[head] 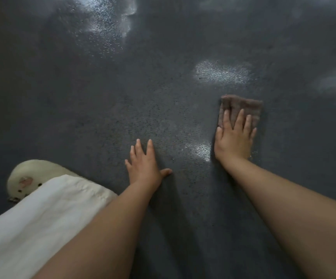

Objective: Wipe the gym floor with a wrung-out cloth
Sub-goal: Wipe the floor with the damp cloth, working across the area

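cloth brownish, folded | right hand flat on it | left hand splayed

Both hands lie flat, fingers spread: left, right farther forward.

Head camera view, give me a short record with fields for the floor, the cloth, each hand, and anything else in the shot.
floor: dark speckled gym floor, pale shiny patches of reflected light
cloth: brownish folded cloth, flat on the floor
right hand: right hand pressing flat on the cloth, fingers straight
left hand: left hand spread flat on the bare floor, holding nothing
other: white trouser leg and cream slipper at lower left
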Demonstrator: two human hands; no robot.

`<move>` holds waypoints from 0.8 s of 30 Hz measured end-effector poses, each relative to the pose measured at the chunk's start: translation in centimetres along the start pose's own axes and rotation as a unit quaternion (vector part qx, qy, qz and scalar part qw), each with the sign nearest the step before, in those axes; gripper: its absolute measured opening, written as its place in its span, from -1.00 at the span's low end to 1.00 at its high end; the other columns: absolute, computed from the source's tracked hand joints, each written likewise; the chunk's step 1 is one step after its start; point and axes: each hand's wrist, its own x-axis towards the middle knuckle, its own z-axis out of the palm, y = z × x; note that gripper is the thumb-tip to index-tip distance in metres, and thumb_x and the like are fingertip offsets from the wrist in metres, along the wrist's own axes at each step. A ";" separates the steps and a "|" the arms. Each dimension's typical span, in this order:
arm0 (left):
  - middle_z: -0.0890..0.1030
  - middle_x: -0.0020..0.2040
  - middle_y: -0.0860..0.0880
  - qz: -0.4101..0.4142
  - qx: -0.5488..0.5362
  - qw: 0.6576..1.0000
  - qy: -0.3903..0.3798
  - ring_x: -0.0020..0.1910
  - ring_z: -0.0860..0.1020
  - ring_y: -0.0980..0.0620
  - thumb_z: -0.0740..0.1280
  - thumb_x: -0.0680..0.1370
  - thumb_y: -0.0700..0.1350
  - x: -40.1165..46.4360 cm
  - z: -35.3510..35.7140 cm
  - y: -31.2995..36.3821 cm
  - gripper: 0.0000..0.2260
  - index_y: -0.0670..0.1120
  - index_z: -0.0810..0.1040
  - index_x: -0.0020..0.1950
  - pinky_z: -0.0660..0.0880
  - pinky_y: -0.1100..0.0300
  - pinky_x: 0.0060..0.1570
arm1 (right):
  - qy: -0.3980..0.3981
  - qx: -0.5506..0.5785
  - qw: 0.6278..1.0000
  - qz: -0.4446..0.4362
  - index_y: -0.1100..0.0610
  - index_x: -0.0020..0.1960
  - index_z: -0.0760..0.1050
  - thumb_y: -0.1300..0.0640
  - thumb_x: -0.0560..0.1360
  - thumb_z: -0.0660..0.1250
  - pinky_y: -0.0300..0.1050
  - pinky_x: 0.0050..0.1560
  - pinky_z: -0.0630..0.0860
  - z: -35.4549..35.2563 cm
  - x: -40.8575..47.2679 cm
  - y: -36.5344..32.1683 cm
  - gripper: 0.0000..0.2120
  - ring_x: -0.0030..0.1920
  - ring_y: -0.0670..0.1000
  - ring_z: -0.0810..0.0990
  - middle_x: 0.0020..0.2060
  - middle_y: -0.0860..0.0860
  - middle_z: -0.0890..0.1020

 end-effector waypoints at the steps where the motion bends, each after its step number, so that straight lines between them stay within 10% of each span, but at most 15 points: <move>1: -0.19 0.55 -0.06 -0.005 -0.008 1.000 0.003 0.53 -0.14 -0.09 0.38 0.46 0.17 0.2 -0.2 -0.5 -0.12 0.01 -0.14 0.56 -0.02 -0.09 0.46 | -0.007 -0.006 1.000 -0.017 -0.07 0.55 -0.06 -0.05 0.63 -0.02 0.13 0.47 -0.19 0.8 -1.0 -1.4 -0.48 0.53 0.17 -0.15 0.54 0.10 -0.10; 5: -0.01 0.55 -0.04 0.021 -0.010 0.999 0.047 0.50 0.03 -0.07 0.34 0.52 0.06 0.7 -0.7 -2.2 -0.26 -0.04 -0.02 0.55 0.13 0.01 0.42 | -0.016 -0.059 0.969 -0.240 -0.03 0.38 0.42 -0.08 0.48 0.05 0.22 0.35 0.25 3.9 -6.1 -5.7 -0.50 0.37 0.27 0.37 0.38 0.16 0.40; 9: 0.02 0.54 -0.05 0.041 0.010 0.998 0.045 0.50 0.05 -0.07 0.36 0.51 0.05 1.3 -1.4 -3.1 -0.29 -0.02 0.05 0.54 0.11 0.06 0.42 | -0.050 -0.111 0.913 -0.388 0.00 0.32 0.49 -0.09 0.45 0.06 0.13 0.30 0.35 3.5 -3.6 -4.4 -0.50 0.30 0.20 0.48 0.32 0.12 0.50; 18: -0.07 0.56 0.00 0.036 -0.005 0.999 0.021 0.51 -0.03 -0.09 0.39 0.49 0.06 1.7 -1.6 -3.5 -0.24 0.04 0.02 0.55 0.11 0.05 0.43 | 0.026 0.007 0.998 -0.062 -0.08 0.55 -0.02 -0.06 0.63 -0.04 0.12 0.48 -0.21 -0.5 6.8 -8.5 -0.51 0.53 0.12 -0.18 0.55 0.04 -0.11; 24: -0.10 0.56 -0.01 0.053 0.014 0.998 -0.006 0.52 -0.04 -0.10 0.37 0.52 0.01 2.0 -1.8 -3.8 -0.26 0.03 -0.01 0.55 0.12 0.07 0.43 | -0.024 -0.030 0.979 -0.198 -0.12 0.54 -0.06 -0.09 0.63 -0.03 0.14 0.46 -0.23 1.9 0.5 -12.5 -0.49 0.52 0.14 -0.21 0.55 0.05 -0.14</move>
